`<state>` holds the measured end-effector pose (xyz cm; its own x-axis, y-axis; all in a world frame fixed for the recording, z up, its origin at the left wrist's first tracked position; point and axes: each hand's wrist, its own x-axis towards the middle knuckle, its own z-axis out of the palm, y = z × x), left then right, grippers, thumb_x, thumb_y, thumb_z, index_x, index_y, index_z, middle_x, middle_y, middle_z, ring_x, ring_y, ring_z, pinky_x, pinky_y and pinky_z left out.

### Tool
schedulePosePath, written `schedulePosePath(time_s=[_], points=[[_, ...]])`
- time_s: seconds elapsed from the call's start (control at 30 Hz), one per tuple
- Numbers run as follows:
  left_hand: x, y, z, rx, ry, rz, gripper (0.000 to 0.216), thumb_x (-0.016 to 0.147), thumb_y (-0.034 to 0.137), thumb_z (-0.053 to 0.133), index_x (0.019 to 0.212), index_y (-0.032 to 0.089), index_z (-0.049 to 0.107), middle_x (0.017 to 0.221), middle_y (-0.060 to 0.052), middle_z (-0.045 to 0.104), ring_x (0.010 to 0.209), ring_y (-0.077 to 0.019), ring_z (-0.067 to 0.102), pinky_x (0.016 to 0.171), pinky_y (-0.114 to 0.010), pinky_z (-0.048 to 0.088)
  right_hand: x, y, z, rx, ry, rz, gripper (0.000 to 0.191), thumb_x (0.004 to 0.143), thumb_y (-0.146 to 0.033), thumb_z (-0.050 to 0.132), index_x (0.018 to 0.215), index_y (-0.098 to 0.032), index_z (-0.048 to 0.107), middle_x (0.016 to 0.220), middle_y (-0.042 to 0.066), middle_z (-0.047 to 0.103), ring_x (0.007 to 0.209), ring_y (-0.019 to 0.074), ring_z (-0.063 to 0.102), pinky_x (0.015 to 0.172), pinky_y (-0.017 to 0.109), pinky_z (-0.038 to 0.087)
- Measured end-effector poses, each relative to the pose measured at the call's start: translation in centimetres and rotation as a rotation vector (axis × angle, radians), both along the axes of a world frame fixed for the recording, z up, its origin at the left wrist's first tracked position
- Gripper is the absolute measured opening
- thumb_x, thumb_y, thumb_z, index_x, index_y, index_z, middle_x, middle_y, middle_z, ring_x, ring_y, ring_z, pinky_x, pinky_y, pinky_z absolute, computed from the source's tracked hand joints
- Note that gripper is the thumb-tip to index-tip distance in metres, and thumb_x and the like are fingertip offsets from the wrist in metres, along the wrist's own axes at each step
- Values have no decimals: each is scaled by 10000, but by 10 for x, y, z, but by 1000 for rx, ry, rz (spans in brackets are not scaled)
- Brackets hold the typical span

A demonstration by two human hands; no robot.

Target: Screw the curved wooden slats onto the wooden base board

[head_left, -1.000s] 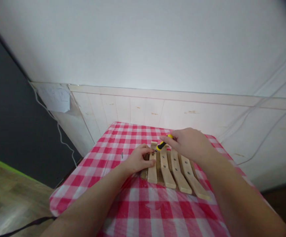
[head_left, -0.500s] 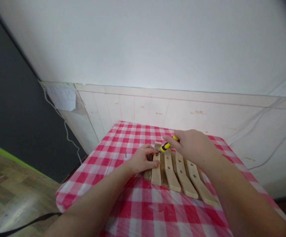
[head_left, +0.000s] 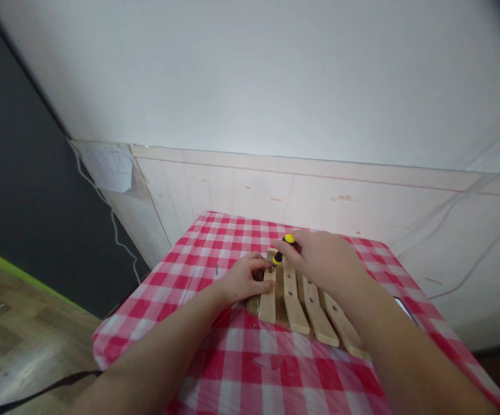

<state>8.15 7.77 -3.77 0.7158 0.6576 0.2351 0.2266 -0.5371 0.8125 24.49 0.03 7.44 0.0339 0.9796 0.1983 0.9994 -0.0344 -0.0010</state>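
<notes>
My right hand [head_left: 325,259] grips a yellow-and-black screwdriver [head_left: 278,257], tilted with its tip down at the upper hole of the leftmost wooden slat [head_left: 268,308]. My left hand [head_left: 245,279] holds that same slat, thumb on its lower part and fingers near the screwdriver's tip. Several pale, bent slats with dark holes lie side by side on a brownish base [head_left: 253,304]; a second slat [head_left: 296,314] is just right of the first. My right wrist covers part of the rightmost slat [head_left: 345,325]. A small screw [head_left: 216,269] lies left of my left hand.
A red-and-white checked cloth [head_left: 250,369] covers the table, which stands close to a white panelled wall [head_left: 228,184]. The edge of what looks like a phone [head_left: 404,308] shows beside my right forearm. A white cable [head_left: 118,233] hangs at the left.
My right hand and the screwdriver have shifted slightly left, and the screwdriver stands steeper over the leftmost slat. My left hand keeps its place on the slat. The phone-like edge now shows.
</notes>
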Motion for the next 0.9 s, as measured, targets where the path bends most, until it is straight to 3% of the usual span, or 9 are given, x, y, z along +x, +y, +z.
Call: schedulePosePath(time_s=[0.07,0.17,0.3,0.37,0.43,0.5,0.57,0.8,0.9], points=[[0,0,0,-4,0,-1,363,693,291,717,1026,150,693,912,-43,553,763,-138,510,651,-256,415,-2,3,-4,33,13,2,491,926,-530,319,995,-182,660,778,125,706,707,266,655,566,318,397],[0,1,-1,-20,-17,-9,375,698,284,711,1046,147,687,936,-47,555,784,-141,517,667,-257,420,1,7,-9,62,118,156,404,940,-359,377,1270,-194,540,974,121,718,822,239,663,646,309,437],[-1,1,-2,-17,6,-10,384,708,306,706,1058,152,680,946,-49,565,770,-136,518,665,-257,423,10,3,-4,48,201,305,437,940,-273,338,1337,-201,505,1164,109,678,964,218,645,738,296,451],[-2,1,-2,1,18,3,384,705,318,711,1054,161,682,957,-52,573,798,-148,528,686,-265,432,13,0,3,7,177,273,446,941,-262,300,1316,-192,532,1106,108,700,926,215,656,707,294,446],[-2,1,-3,6,18,5,381,703,314,714,1052,164,683,984,-59,578,830,-158,539,707,-273,441,14,-3,9,-46,85,162,424,945,-301,293,1129,-183,655,943,111,730,814,219,670,637,293,425],[-2,1,-4,6,12,-2,371,708,309,711,1047,160,684,994,-63,579,838,-161,545,713,-277,446,12,-3,11,-63,-27,14,494,947,-429,290,879,-179,710,794,125,722,726,239,668,581,301,396],[-1,2,-4,14,5,-7,362,710,302,710,1040,156,686,1003,-65,580,843,-163,548,725,-281,450,10,-1,10,-34,-78,-71,584,934,-538,268,798,-179,708,741,140,710,704,263,666,559,310,382],[-1,1,-3,-13,-4,-13,352,709,286,714,1034,152,685,1011,-64,579,862,-168,554,759,-290,458,16,2,0,60,211,249,404,940,-335,359,1212,-188,619,1163,100,685,993,212,649,794,294,456],[-1,0,-3,-6,-7,-4,352,714,289,712,1032,141,686,1002,-68,572,863,-170,555,759,-295,462,18,0,5,-16,166,211,423,940,-339,320,1106,-163,667,1033,113,720,899,213,666,716,293,457]])
